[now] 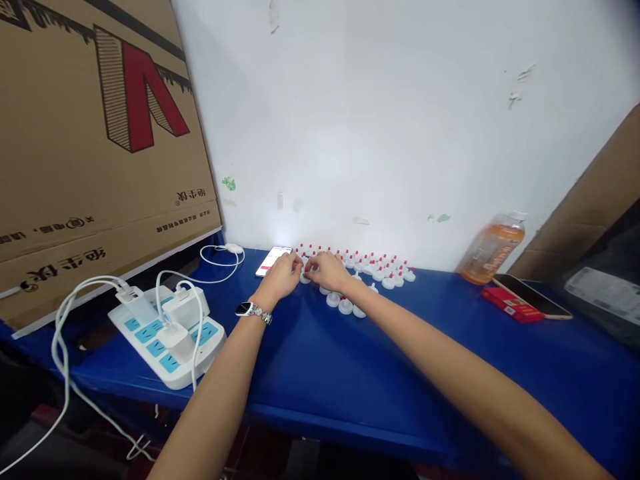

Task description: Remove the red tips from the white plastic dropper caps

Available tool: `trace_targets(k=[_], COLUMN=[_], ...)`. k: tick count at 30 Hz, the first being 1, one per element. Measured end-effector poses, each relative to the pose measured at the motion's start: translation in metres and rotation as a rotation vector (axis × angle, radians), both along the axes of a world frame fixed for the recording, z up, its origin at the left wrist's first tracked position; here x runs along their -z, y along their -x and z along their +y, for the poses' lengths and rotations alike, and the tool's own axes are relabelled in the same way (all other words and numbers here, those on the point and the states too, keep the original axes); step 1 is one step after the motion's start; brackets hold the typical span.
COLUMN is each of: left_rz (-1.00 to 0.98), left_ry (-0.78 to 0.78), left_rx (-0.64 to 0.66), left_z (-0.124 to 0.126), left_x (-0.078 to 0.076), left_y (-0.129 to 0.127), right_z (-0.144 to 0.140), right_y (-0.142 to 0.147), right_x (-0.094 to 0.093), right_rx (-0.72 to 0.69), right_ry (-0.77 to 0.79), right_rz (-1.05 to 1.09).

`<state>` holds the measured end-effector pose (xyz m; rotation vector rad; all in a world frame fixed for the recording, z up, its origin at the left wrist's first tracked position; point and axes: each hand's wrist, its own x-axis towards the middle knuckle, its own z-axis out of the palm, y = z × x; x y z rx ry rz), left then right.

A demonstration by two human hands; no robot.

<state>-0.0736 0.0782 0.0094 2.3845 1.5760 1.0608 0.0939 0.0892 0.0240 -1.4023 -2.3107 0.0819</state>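
Observation:
At the back of the blue table, my left hand (285,275) and my right hand (330,271) meet over one small white nozzle cap (305,280) with a red tip. The fingers of my right hand pinch together around the red tip. My left fingers are curled in against the cap's left side, partly hiding it. Many similar red-tipped caps (387,281) stand in rows along the wall. Closer to me, below my right wrist, are several white caps (345,307); some show no red tip. A lit phone (274,260) lies just left of my left hand.
A white power strip (173,380) with plugs and cables occupies the left of the blue table (320,380). At right are an orange drink bottle (495,248), a red box (511,305) and another phone (533,297). A large cardboard box (100,187) stands left.

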Motion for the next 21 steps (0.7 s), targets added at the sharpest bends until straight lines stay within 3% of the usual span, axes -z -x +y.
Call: trace_targets(k=[7,15,19,21], left_rz=[-0.116,0.105,0.019,-0.075], left_ry=[-0.133,-0.209,-0.162,-0.141], left_rx=[0.226,0.360,0.353,0.289], left_z=[-0.026,-0.040,-0.038,-0.038], left_x=[-0.017,-0.014,-0.013,-0.015], left_y=[-0.033,-0.079,-0.095,-0.098], right_z=[-0.036,-0.068,-0.072,-0.071], right_y=[-0.041,-0.081,-0.088,-0.094], right_x=[-0.010,0.001,-0.001,-0.003], right_rx=[-0.182,-0.100,-0.114,-0.112], right_ry=[0.041,-0.110,-0.264,-0.321], right_rz=[0.515,0.650,0.541,0.489])
